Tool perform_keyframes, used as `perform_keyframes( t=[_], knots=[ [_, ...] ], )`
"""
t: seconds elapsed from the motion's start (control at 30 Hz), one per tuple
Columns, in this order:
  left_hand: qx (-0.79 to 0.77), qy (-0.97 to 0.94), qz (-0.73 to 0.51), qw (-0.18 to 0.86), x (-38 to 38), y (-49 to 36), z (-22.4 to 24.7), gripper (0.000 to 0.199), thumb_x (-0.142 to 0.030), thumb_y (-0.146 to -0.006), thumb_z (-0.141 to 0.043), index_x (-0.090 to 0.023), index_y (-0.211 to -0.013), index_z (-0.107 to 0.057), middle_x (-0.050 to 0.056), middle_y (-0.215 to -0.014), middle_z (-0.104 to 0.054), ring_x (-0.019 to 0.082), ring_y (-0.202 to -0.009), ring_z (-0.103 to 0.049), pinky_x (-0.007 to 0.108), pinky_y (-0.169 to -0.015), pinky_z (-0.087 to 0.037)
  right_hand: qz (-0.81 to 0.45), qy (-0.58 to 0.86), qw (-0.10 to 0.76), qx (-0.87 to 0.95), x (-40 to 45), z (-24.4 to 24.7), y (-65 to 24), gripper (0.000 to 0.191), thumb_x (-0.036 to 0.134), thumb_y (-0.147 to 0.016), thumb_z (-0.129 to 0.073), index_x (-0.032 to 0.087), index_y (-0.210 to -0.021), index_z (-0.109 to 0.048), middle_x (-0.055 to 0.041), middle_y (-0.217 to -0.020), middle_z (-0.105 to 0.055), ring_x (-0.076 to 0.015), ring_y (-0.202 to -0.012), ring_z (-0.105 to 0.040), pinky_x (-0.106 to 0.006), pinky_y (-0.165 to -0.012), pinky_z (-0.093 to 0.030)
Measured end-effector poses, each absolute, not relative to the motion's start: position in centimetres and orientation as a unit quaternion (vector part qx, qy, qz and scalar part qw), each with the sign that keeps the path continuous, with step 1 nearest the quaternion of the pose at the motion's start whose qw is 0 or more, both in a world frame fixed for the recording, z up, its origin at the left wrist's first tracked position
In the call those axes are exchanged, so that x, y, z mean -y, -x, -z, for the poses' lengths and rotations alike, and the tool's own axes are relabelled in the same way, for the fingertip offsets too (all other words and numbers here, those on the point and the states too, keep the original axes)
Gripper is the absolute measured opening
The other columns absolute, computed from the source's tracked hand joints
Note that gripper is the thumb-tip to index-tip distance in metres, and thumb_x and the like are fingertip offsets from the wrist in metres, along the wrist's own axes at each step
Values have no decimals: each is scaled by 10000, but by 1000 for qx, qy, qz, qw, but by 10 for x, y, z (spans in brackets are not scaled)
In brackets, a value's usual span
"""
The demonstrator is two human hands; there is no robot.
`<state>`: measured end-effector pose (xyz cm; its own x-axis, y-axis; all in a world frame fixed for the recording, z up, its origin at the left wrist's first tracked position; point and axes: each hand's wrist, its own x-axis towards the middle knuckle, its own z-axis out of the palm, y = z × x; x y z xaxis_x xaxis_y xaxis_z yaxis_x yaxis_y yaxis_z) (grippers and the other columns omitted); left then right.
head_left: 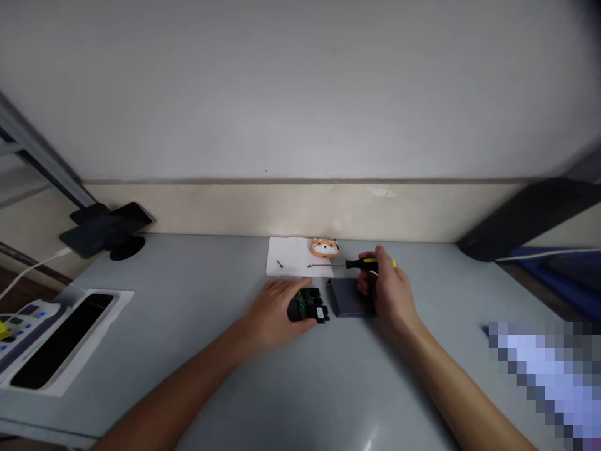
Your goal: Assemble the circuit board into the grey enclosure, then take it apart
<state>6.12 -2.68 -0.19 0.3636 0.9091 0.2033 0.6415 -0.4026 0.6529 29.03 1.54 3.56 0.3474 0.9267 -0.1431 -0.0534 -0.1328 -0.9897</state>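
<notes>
My left hand [277, 313] is closed around a small black device with a green circuit board [303, 304] showing, low over the grey table. In my right hand [389, 285] is a screwdriver [361, 264] with a black and yellow handle. Its thin shaft points left, and the tip is at a few tiny dark screws [309, 266] on a white paper pad [291, 247]. More small screws [280, 264] lie on the pad's left part. Below my right hand lies a flat dark grey box-like piece [347, 297], partly hidden by the fingers.
An orange animal-face case [325, 247] rests on the pad's back right. At left are a phone on a stand [113, 225], another phone [66, 338] on paper, and a power strip [28, 326]. A dark cylinder [521, 219] stands at the back right, by the wall.
</notes>
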Motion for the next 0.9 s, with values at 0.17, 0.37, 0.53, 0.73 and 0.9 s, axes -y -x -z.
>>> perform_keyframes(
  t=[0.17, 0.37, 0.53, 0.73, 0.9],
  knots=[
    [-500, -786, -262, 253, 27, -61, 2, 727, -387, -823, -798, -331, -1479, -489, 43, -1447, -602, 317, -1354, -521, 528, -1134, -446, -387, 620, 541, 416, -15, -35, -288, 569, 752, -866, -540, 206, -953, -675, 34, -533, -470, -122, -459, -422, -219, -376, -318],
    [-497, -789, -256, 253, 28, -61, -2, 729, -367, -831, -795, -328, -1487, -480, 55, -1432, -610, 316, -1341, -535, 527, -1126, -450, -382, 610, 530, 448, -16, -34, -287, 546, 731, -885, -539, 200, -904, -664, 38, -550, -468, -112, -478, -417, -237, -435, -317],
    [-496, -795, -250, 245, 27, -61, -3, 726, -361, -832, -797, -304, -1485, -483, 63, -1437, -608, 319, -1348, -526, 524, -1134, -441, -379, 604, 533, 454, -17, -32, -287, 548, 726, -890, -540, 197, -920, -680, 39, -577, -480, -111, -501, -427, -240, -457, -317],
    [-486, -804, -253, 231, 27, -60, 0, 705, -356, -851, -781, -297, -1484, -475, 52, -1444, -604, 300, -1341, -534, 507, -1147, -431, -378, 598, 544, 452, -18, -29, -285, 559, 734, -888, -536, 195, -919, -678, 42, -569, -471, -110, -492, -413, -244, -451, -298],
    [-482, -808, -254, 226, 28, -60, -1, 666, -362, -875, -756, -306, -1477, -479, 52, -1446, -604, 302, -1334, -541, 513, -1135, -441, -383, 593, 552, 442, -19, -29, -284, 544, 733, -882, -547, 206, -915, -677, 46, -563, -452, -113, -496, -420, -238, -447, -299]
  ],
)
